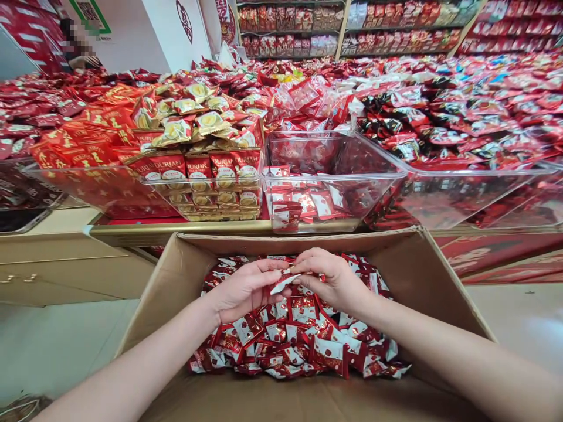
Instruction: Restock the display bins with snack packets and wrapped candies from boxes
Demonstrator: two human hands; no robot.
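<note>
Between my two hands is a small red and white snack packet [285, 283], held above the open cardboard box [444, 293]. My left hand [248, 287] has its fingers closed around the packet's left side. The fingertips of my right hand [329, 275] pinch its right side. Beneath them, many loose packets [329, 351] of the same red and white kind lie piled in the box. Just beyond the box stands a clear plastic bin [378, 176] with a low layer of red and white packets [323, 202] in it.
Left of that bin, DURIAN packets [200, 167] are stacked high beside red-orange packets [99, 135]. Black and red packets [409, 117] fill the bins at the right. Stocked shelves [290, 29] line the back. A white column [153, 35] rises at the back left.
</note>
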